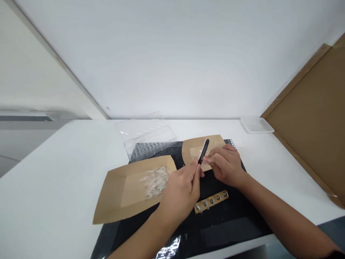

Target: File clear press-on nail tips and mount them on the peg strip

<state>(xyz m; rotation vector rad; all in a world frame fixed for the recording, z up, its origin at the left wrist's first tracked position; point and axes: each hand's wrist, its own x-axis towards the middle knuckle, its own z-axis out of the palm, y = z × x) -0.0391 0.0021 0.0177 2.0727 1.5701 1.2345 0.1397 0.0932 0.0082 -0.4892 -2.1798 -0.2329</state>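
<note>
My left hand (182, 192) is in the lower middle of the frame. Its thumb and finger pinch the low end of a thin file (205, 147), black on its flat side and white on its edge. The file is just right of the middle, tilted, with its top end up and to the right. My right hand (228, 163) is to the right of it. Its fingers are bent and the tips are close together beside the file. I cannot tell if they pinch something small.

Behind the file is a small brown tray (188, 144). A bigger brown tray (111, 198) is left of my left hand, with a pile of clear bits (156, 180) in it. Below my right hand, a tan strip (208, 202) with a row of shiny metal bits lies on the black mat (215, 226). A clear box (149, 142) is above the big tray. A little white tub (257, 125) is on the white table (54, 194), in the right part of the frame. Brown cardboard (309, 108) stands at the right edge.
</note>
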